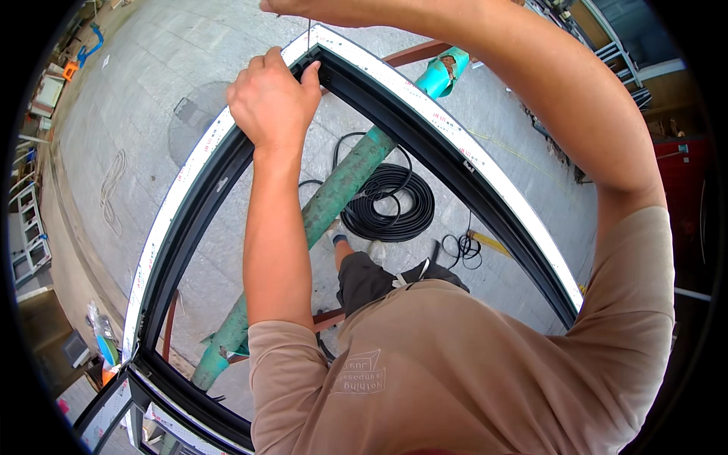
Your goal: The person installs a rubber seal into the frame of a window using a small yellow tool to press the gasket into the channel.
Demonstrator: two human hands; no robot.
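A large black window frame (pixel 394 102), with white printed protective film on its outer face, lies raised in front of me. My left hand (pixel 274 95) is wrapped over its far corner, the thumb on the inner black edge. My right hand (pixel 318 6) is above that corner, mostly cut off by the upper edge, so its fingers are hidden. A thin dark rod or strip (pixel 309 35) runs down from beside it to the corner. I cannot tell what it is or whether the right hand holds it.
Beneath the frame runs a worn green pipe (pixel 337 186) beside reddish metal bars (pixel 413 53). On the grey floor lie a black coil of cord or gasket (pixel 398 205), a pale rope (pixel 114 189) and a yellow strip (pixel 489 243). A ladder (pixel 29 227) is at far left.
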